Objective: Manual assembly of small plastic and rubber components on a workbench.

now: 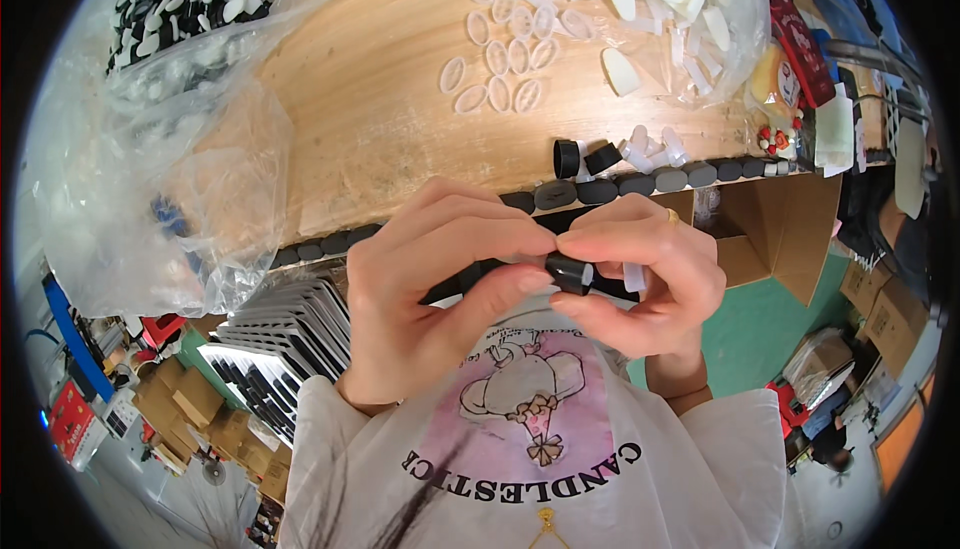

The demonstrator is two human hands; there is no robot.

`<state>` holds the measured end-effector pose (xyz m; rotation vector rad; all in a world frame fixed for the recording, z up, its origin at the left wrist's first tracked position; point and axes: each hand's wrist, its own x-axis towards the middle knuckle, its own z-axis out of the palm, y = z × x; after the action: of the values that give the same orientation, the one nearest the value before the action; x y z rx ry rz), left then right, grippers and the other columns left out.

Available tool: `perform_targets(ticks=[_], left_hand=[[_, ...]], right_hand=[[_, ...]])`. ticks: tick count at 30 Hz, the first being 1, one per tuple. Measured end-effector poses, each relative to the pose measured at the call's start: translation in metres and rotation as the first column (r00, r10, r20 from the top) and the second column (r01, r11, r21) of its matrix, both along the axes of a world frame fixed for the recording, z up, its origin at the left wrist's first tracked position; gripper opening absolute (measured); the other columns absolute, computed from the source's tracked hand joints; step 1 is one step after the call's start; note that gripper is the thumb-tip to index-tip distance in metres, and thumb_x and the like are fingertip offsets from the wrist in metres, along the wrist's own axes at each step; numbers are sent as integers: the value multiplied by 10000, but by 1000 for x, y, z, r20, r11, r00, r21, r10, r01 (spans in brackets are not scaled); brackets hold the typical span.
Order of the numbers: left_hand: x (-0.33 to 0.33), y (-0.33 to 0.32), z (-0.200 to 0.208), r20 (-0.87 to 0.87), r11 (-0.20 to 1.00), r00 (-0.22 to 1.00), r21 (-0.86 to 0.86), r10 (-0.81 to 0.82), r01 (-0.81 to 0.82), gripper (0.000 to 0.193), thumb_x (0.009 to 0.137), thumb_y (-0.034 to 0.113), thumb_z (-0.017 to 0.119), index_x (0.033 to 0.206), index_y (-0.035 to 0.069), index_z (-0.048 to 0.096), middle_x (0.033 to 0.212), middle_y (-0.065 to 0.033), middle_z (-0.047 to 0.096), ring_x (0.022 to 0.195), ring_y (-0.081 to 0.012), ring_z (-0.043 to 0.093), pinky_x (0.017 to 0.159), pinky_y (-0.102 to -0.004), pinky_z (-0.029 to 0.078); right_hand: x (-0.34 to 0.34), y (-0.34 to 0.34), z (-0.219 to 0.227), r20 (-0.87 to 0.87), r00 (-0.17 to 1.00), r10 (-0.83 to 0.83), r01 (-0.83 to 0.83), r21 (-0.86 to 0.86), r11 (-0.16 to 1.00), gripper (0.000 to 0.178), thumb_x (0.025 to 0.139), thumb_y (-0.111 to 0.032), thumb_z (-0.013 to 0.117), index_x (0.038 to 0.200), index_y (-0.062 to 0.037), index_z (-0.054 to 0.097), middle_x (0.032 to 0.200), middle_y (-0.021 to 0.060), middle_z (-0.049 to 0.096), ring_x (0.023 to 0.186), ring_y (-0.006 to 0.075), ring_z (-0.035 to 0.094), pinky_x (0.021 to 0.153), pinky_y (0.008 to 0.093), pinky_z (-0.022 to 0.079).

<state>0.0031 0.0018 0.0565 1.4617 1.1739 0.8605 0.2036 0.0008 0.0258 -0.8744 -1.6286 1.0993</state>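
Left hand (440, 284) and right hand (640, 279) pinched together on small black cap (568, 271), steadied close above wooden counter (380, 99); white piece (634, 277) tucked ready in right fingers.

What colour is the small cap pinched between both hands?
Black, with a pale translucent piece at its right end; the small cap shows best in the head view.

Wooden bench (380, 99); clear oval pieces (500, 54); plastic bag (170, 149); cardboard box (790, 229).
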Motion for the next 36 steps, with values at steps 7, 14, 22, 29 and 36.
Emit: perform_targets(ticks=[7, 14, 22, 29, 36], left_hand=[[-19, 15, -3, -19, 989, 989, 28, -146, 146, 178, 680, -11, 790, 849, 36, 760, 823, -59, 703, 764, -193, 620, 701, -316, 484], [-11, 7, 3, -166, 993, 985, 103, -44, 61, 200, 630, -59, 733, 814, 17, 750, 792, -71, 684, 662, -159, 621, 552, -260, 455], [-5, 3, -4, -147, 963, 989, 270, 27, 14, 198, 616, -57, 731, 807, -3, 735, 789, -95, 679, 632, -171, 613, 529, -258, 452], [-5, -1, -4, -110, 970, 994, 243, 10, 17, 223, 652, 2, 796, 869, -13, 747, 835, -120, 711, 722, -221, 648, 610, -293, 490], [1, -8, -23, 377, 992, 920, -97, 110, -79, 376, 695, 202, 874, 924, -60, 731, 905, -157, 732, 903, -316, 661, 800, -384, 520]], right_hand=[[-2, 2, 12, 98, 995, 32, -38, 55, 998, 411, 621, 2, 834, 1010, 31, 701, 833, 146, 686, 667, 202, 660, 495, 264, 467], [-1, 4, 15, 181, 982, 59, -68, 48, 997, 426, 599, 19, 834, 1005, -8, 708, 836, 100, 654, 578, 193, 622, 449, 273, 431], [4, 3, 12, 133, 991, 16, -36, 154, 987, 455, 615, 21, 839, 1040, 19, 678, 828, 95, 653, 576, 189, 620, 437, 269, 426], [8, 3, 14, 108, 994, 23, -38, 134, 990, 468, 636, 30, 830, 1072, 21, 660, 837, 99, 669, 591, 187, 634, 449, 261, 454], [12, 5, 17, 98, 984, 147, -142, -62, 988, 401, 639, 28, 849, 994, 0, 666, 917, 127, 648, 640, 205, 644, 455, 297, 482]])
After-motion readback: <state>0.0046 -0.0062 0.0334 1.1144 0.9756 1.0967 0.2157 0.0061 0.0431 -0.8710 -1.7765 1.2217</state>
